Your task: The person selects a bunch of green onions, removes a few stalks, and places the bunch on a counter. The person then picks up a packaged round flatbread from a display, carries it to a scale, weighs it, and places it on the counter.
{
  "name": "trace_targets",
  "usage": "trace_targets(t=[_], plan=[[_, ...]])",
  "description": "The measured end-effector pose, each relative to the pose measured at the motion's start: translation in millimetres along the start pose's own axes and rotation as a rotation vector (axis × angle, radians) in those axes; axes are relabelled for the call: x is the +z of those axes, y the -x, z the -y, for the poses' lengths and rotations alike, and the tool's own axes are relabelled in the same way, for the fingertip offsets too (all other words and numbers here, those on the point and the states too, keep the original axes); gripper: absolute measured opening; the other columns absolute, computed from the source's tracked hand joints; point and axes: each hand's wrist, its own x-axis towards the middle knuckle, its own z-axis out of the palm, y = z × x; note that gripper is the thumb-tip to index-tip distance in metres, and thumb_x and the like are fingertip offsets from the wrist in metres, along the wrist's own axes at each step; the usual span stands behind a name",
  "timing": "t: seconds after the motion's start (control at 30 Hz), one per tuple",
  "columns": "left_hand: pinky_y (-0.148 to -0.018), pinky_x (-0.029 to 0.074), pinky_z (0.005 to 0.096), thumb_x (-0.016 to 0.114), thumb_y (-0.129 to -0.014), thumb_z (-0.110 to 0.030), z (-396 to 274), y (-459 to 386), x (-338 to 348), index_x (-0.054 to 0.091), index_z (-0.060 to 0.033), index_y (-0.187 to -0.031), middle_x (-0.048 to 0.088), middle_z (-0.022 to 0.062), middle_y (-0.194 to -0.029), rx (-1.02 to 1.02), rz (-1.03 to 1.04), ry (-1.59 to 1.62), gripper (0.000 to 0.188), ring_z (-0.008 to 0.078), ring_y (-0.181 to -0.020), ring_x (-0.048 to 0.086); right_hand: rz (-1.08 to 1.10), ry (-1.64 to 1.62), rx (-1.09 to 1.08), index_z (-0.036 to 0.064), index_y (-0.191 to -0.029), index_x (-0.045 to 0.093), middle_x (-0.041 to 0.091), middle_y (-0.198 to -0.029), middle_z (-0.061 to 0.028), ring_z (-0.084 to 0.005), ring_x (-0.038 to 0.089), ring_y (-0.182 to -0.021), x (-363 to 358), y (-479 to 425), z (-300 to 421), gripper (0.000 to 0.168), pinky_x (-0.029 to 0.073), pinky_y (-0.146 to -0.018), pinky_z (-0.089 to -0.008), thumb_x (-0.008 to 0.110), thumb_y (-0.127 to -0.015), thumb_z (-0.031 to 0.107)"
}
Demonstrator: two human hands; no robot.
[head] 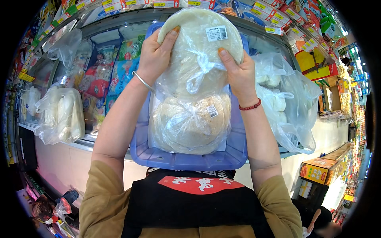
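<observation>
Both my hands hold a clear plastic bag of round white flatbreads (190, 38), knotted at its front and bearing a printed label. My left hand (156, 53) grips its left edge, thumb on top. On the right edge, my right hand (238, 71) has its thumb pressed on the plastic and its fingers hidden beneath. Below it, a second knotted bag of browner flatbreads (184, 128) lies in a blue plastic basket (187, 162). The held bag is tilted over the basket's far part, overlapping the lower bag's upper edge.
The basket rests on a glass-topped freezer holding packaged frozen food (122, 74). Bagged white rolls (67, 114) lie left, and bagged white buns (276, 101) lie right. A shelf edge with price tags (166, 3) runs behind. Cartons (315, 171) and part of another person (317, 220) appear lower right.
</observation>
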Motion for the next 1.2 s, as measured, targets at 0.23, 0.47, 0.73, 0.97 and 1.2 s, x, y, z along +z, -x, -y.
trace_targets(t=[0.23,0.47,0.73,0.97,1.2], plan=[[-0.069,0.046,0.0206,0.057,-0.096,-0.023,-2.6,1.2,-2.4,0.064,0.0006,-0.107,0.065,-0.0002,-0.092,0.016,0.003,-0.021,0.027,0.0045,-0.080,0.055,0.017,-0.042,0.014,-0.002,-0.112,0.061,0.067,-0.102,-0.0045,-0.0087,0.059,-0.090,2.4,0.8,3.4,0.032,0.047,-0.079,-0.0235,0.069,-0.089,0.019],[-0.072,0.045,0.0207,0.056,-0.097,-0.023,2.6,-6.6,-5.1,0.063,0.0012,-0.108,0.065,-0.0014,-0.094,0.046,-0.158,0.140,0.027,0.0043,-0.084,0.055,0.113,-0.270,0.170,-0.002,-0.116,0.058,0.066,-0.106,-0.0055,-0.0107,0.060,-0.095,0.1,-2.2,8.7,0.032,0.048,-0.083,-0.0250,0.066,-0.090,0.015],[-0.087,0.048,0.0323,0.059,-0.090,-0.020,-10.7,-2.1,-11.4,0.056,0.0005,-0.121,0.063,0.0098,-0.114,-0.444,0.205,0.565,0.037,0.0204,-0.101,0.061,-0.178,-0.059,-0.142,-0.003,-0.105,0.062,0.068,-0.095,-0.0086,-0.0155,0.063,-0.084,-3.7,-25.0,-1.9,0.019,0.049,-0.077,-0.0286,0.059,-0.091,0.009],[-0.088,0.050,0.0329,0.063,-0.089,-0.011,-12.8,3.8,-6.9,0.059,-0.0022,-0.119,0.065,0.0066,-0.113,-0.335,0.054,0.475,0.032,0.0185,-0.101,0.063,-0.107,0.093,0.036,-0.003,-0.120,0.056,0.065,-0.109,-0.0068,-0.0119,0.061,-0.094,-5.1,-24.1,9.2,0.030,0.048,-0.080,-0.0253,0.056,-0.095,0.015],[-0.083,0.052,0.0328,0.063,-0.089,-0.009,-2.6,-0.7,-8.9,0.060,0.0004,-0.116,0.066,0.0080,-0.108,-0.273,-0.012,0.386,0.029,0.0198,-0.095,0.065,0.376,0.755,0.289,-0.003,-0.102,0.065,0.068,-0.087,-0.0089,-0.0172,0.065,-0.078,-33.1,9.0,-18.8,0.025,0.051,-0.069,-0.0294,0.054,-0.090,0.015]])
